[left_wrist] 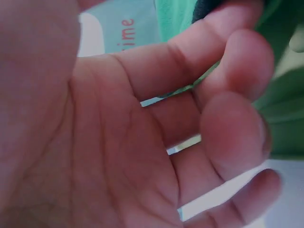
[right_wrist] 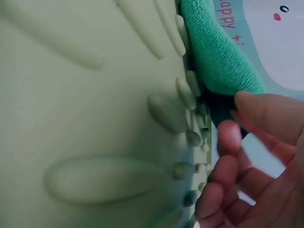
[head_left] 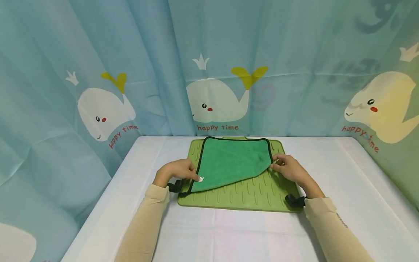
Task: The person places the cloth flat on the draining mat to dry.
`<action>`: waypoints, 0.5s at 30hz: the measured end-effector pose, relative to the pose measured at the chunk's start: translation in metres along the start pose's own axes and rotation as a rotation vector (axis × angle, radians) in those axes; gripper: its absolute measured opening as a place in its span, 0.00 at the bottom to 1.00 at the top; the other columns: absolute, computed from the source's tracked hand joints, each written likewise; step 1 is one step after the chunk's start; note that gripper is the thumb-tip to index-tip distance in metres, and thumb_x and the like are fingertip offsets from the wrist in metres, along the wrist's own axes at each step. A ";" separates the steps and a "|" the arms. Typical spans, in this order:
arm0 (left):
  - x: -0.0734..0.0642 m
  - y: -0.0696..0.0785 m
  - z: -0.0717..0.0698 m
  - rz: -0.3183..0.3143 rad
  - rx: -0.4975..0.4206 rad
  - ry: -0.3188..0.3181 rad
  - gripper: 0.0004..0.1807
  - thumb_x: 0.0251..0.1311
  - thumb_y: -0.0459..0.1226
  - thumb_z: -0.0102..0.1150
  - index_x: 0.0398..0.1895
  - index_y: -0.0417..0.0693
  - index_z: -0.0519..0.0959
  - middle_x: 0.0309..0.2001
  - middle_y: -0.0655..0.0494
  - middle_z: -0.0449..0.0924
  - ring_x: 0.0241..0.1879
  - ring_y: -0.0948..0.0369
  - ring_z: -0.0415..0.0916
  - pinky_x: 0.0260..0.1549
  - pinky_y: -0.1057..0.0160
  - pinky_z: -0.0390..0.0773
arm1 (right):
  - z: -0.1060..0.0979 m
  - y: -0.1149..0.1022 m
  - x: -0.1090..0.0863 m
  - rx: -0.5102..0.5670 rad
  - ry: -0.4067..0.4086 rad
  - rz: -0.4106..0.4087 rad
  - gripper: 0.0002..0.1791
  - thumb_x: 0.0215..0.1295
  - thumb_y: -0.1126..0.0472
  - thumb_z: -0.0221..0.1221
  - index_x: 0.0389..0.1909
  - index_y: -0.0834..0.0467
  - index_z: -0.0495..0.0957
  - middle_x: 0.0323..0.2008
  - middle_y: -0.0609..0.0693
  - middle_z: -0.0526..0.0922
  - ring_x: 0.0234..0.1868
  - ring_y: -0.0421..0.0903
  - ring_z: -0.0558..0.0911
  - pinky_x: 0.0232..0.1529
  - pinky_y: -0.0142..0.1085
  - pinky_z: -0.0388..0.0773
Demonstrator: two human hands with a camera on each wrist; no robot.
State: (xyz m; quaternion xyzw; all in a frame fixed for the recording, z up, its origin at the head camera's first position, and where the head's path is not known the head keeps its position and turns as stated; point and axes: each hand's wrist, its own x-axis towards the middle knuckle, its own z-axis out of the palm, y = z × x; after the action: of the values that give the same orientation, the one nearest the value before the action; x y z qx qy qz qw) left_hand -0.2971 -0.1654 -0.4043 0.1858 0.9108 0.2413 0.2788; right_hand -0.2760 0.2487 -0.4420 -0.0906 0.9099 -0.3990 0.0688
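Note:
A green microfiber cloth [head_left: 234, 156] with a black hem lies on a light green ridged mat [head_left: 242, 194]. Its front edge runs at a slant, looks like a fold and shows no hem. My left hand [head_left: 180, 170] pinches the cloth's left side by a small white tag [head_left: 201, 179]; the left wrist view shows curled fingers [left_wrist: 235, 135] near the dark hem, the grip itself partly hidden. On the right side, my right hand [head_left: 288, 167] pinches the hemmed edge between thumb and index finger, slightly above the mat, as the right wrist view of the cloth [right_wrist: 221, 57] shows.
The mat lies on a white-covered table [head_left: 229, 236], near its back edge. Behind and at both sides hangs a pale blue curtain [head_left: 157, 54] printed with whales. Black straps [head_left: 294, 201] sit at both wrists.

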 end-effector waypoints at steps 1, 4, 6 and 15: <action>-0.001 0.000 0.000 0.003 0.002 -0.002 0.28 0.64 0.45 0.68 0.09 0.56 0.65 0.12 0.63 0.58 0.16 0.65 0.52 0.24 0.65 0.61 | 0.001 0.000 0.000 0.005 0.004 -0.009 0.12 0.76 0.58 0.57 0.52 0.62 0.75 0.42 0.60 0.80 0.37 0.50 0.75 0.35 0.41 0.71; -0.004 -0.001 -0.001 0.022 0.019 -0.003 0.27 0.61 0.44 0.70 0.09 0.55 0.67 0.13 0.64 0.60 0.17 0.65 0.52 0.23 0.65 0.60 | 0.001 0.001 0.001 0.011 0.014 -0.035 0.09 0.76 0.58 0.57 0.45 0.61 0.75 0.39 0.57 0.79 0.35 0.49 0.73 0.34 0.41 0.70; -0.006 -0.002 -0.003 0.035 0.020 -0.001 0.26 0.60 0.43 0.70 0.09 0.55 0.68 0.13 0.64 0.61 0.17 0.65 0.52 0.23 0.65 0.59 | 0.001 0.001 0.001 0.014 0.026 -0.046 0.08 0.77 0.58 0.56 0.44 0.61 0.74 0.39 0.57 0.78 0.35 0.48 0.72 0.34 0.41 0.69; -0.011 -0.006 -0.009 0.069 -0.091 0.004 0.24 0.66 0.40 0.65 0.11 0.49 0.70 0.13 0.62 0.63 0.15 0.65 0.55 0.22 0.66 0.61 | -0.005 0.001 0.001 0.171 0.079 -0.022 0.15 0.81 0.53 0.50 0.49 0.63 0.70 0.51 0.62 0.78 0.47 0.53 0.74 0.45 0.43 0.70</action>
State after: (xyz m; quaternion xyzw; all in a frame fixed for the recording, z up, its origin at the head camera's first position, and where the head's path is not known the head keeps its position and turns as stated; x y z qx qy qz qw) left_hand -0.2953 -0.1783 -0.3968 0.2037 0.8924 0.2925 0.2767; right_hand -0.2778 0.2527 -0.4393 -0.0788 0.8733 -0.4794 0.0359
